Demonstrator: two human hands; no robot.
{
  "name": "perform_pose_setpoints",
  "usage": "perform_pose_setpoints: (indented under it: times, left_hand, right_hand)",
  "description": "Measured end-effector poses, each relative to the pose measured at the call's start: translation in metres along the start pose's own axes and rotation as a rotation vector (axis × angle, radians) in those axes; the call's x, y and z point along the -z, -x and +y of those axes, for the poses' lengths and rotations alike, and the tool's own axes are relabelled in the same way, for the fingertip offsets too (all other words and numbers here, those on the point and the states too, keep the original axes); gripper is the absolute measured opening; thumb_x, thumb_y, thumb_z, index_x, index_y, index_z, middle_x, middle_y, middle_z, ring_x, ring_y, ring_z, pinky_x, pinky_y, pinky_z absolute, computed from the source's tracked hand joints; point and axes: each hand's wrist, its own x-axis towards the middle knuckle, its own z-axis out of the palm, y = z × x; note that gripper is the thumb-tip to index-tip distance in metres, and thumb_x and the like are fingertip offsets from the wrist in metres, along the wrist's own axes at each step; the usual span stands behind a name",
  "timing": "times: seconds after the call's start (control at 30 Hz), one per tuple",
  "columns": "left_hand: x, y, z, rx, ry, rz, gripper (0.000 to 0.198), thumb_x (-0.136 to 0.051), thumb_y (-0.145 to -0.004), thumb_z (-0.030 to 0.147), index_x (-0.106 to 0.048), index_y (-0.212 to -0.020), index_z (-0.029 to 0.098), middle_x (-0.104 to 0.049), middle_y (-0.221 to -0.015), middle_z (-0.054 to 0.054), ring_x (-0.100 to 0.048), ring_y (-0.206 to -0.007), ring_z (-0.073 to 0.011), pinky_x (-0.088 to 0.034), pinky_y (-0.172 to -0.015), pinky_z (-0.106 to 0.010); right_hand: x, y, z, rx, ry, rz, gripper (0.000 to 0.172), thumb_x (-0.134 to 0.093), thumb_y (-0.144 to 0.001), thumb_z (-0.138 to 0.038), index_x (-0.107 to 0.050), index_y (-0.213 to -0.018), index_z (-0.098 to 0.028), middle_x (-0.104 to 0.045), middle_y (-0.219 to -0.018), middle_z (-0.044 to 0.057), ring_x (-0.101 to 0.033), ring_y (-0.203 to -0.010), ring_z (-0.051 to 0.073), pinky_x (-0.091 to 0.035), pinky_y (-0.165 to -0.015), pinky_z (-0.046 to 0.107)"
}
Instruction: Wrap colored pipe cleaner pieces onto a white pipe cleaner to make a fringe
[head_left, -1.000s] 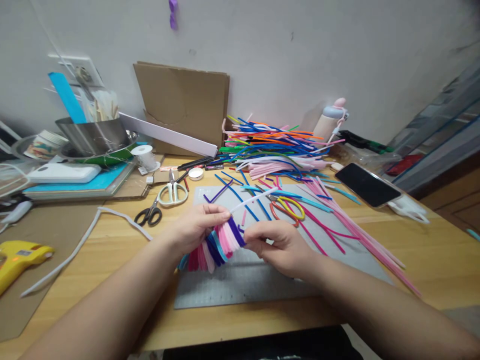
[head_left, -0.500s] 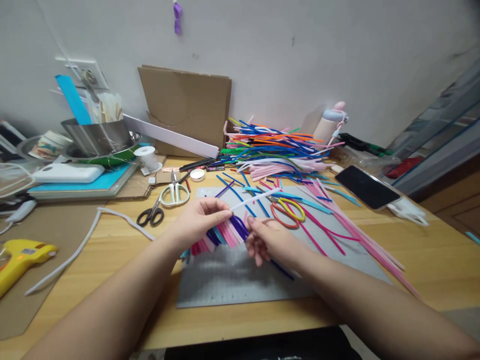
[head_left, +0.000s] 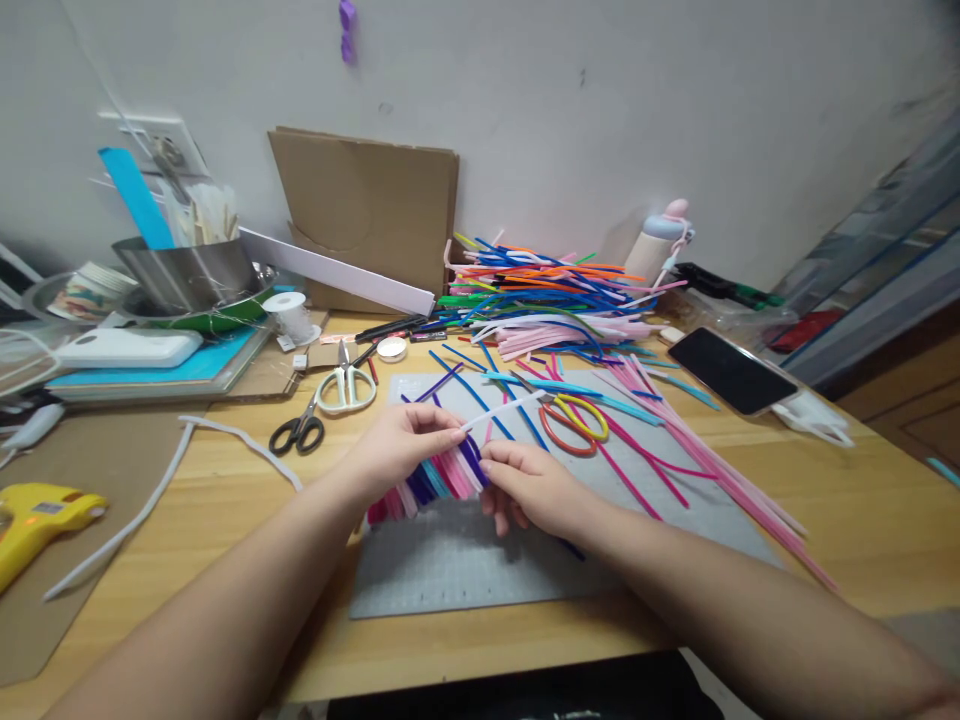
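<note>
My left hand (head_left: 411,446) pinches a white pipe cleaner (head_left: 504,408), whose free end points up and to the right. Hanging from it is a row of pipe cleaner loops (head_left: 450,474) in pink, white, light blue and dark purple. My right hand (head_left: 528,484) has its thumb and forefinger closed on the dark purple loop at the row's right end; its other fingers curl below. Both hands are above a grey cutting mat (head_left: 427,575). Just past my right hand lie scissors with red and yellow handles (head_left: 576,424), among loose pipe cleaners.
Behind the mat is a heap of coloured pipe cleaners (head_left: 547,290). Long pink ones (head_left: 724,465) stretch to the right, near a phone (head_left: 731,372). On the left are white-handled scissors (head_left: 346,390), black-handled scissors (head_left: 298,434) and a yellow glue gun (head_left: 45,520).
My right hand has shifted slightly left, closer to my left hand, and its thumb and forefinger have come together at the purple end loop. My left hand keeps its pinch.
</note>
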Motion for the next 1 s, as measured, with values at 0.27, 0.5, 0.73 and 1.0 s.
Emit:
perform_pose_setpoints:
  times: [0.27, 0.5, 0.73, 1.0]
  left_hand:
    - [0.0, 0.0, 0.004, -0.035, -0.015, 0.143, 0.028, -0.068, -0.064, 0.037, -0.065, -0.077, 0.013, -0.065, -0.074, -0.004, -0.056, -0.065, -0.0135, -0.042, -0.062, -0.024]
    - [-0.001, 0.0, 0.005, -0.055, -0.005, 0.147, 0.024, -0.068, -0.065, 0.035, -0.064, -0.075, 0.013, -0.066, -0.078, -0.004, -0.058, -0.069, -0.014, -0.043, -0.064, -0.024]
    - [0.003, 0.0, 0.003, -0.013, -0.013, 0.127, 0.025, -0.068, -0.065, 0.036, -0.067, -0.077, 0.015, -0.068, -0.078, -0.004, -0.058, -0.069, -0.0142, -0.042, -0.064, -0.023]
    - [0.009, -0.001, 0.005, 0.057, -0.079, 0.107, 0.025, -0.069, -0.062, 0.037, -0.068, -0.072, 0.014, -0.065, -0.064, -0.001, -0.053, -0.058, -0.011, -0.039, -0.058, -0.021]
  right_hand:
    - [0.0, -0.003, 0.002, -0.032, -0.089, 0.004, 0.034, -0.04, -0.082, -0.051, -0.044, -0.08, -0.017, -0.058, -0.055, -0.002, -0.054, -0.036, 0.008, -0.028, -0.027, 0.014]
    - [-0.002, -0.005, 0.005, 0.037, -0.069, 0.042, 0.028, -0.046, -0.081, -0.042, -0.045, -0.071, -0.016, -0.058, -0.055, -0.002, -0.053, -0.035, 0.006, -0.028, -0.028, 0.012]
    - [-0.002, -0.004, 0.006, 0.07, -0.008, 0.075, 0.028, -0.043, -0.083, -0.04, -0.048, -0.069, -0.016, -0.058, -0.055, -0.002, -0.052, -0.035, 0.005, -0.029, -0.03, 0.013]
    - [-0.001, -0.003, 0.007, 0.093, 0.116, 0.075, 0.029, -0.04, -0.085, -0.038, -0.048, -0.068, -0.015, -0.057, -0.058, -0.001, -0.051, -0.037, 0.005, -0.032, -0.033, 0.013]
